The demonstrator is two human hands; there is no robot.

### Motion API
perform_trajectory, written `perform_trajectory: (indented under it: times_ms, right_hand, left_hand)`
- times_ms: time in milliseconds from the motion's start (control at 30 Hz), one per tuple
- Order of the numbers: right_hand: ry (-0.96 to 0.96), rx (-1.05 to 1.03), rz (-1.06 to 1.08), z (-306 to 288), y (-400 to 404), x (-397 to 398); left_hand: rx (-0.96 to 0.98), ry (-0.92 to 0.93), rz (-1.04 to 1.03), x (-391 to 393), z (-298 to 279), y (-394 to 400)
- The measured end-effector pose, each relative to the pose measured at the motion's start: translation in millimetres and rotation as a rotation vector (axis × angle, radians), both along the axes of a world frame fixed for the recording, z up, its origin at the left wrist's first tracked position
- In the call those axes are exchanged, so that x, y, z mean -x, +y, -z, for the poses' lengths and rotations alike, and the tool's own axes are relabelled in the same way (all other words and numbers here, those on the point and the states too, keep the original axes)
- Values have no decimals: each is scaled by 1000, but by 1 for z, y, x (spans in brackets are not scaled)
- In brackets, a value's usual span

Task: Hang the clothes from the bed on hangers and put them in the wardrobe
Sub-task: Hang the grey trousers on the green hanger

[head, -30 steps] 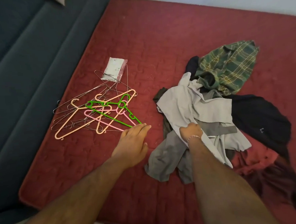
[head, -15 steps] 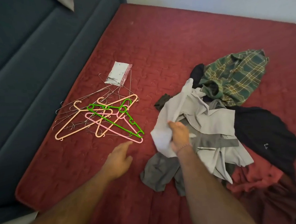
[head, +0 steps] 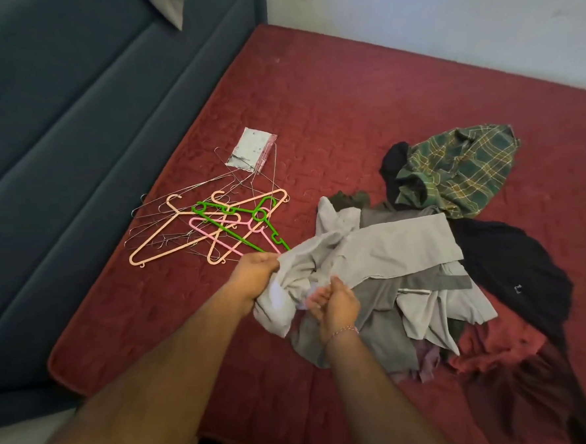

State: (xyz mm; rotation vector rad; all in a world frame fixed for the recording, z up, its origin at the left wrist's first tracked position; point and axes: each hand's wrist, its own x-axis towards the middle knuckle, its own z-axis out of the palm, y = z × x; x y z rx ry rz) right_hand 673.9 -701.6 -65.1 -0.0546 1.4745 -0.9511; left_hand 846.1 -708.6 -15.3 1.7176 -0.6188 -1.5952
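Note:
A light grey garment [head: 382, 250] lies on top of a heap of clothes on the red bed [head: 347, 115]. My left hand [head: 253, 275] grips its bunched left edge. My right hand [head: 336, 303] holds the cloth just to the right, fingers curled into the fabric. Left of the heap lies a tangle of hangers: a green one [head: 240, 225], a pink one [head: 217, 233], peach ones [head: 169, 236] and several thin wire ones [head: 180, 191]. In the heap are a green plaid shirt [head: 460, 170], a black garment [head: 514, 277], a darker grey one [head: 380, 329] and a red one [head: 498, 346].
A small plastic packet [head: 251, 150] lies beyond the hangers. A blue-grey padded headboard [head: 73, 132] runs along the bed's left side, with a pillow corner [head: 168, 6] at the top. A white wall [head: 444, 23] with a socket stands behind the bed.
My left hand left the hangers and took hold of the light grey garment. My right hand pulled the garment toward me and up off the heap. The view tilted upward.

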Motion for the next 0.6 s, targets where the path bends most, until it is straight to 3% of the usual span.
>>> perform_trajectory:
  times_ms: [100,267,400,500,600]
  right_hand:
    - [246,-61,-74,12,5,2]
    - [-273,-38,-180,-8,12,-52]
    - [-156,37,-309,-42,3,-135]
    - [-94,86,-646,-80,14,-204]
    - [296,13,-1240,-88,40,-263]
  left_hand:
    - [59,109,40,-48,-26,15]
    - [110,138,428,-137,-49,69]
    - [80,54,560,-207,-46,119]
    - [47,-72,563,-251,-41,148]
    - [90,-49,321,-271,-45,158]
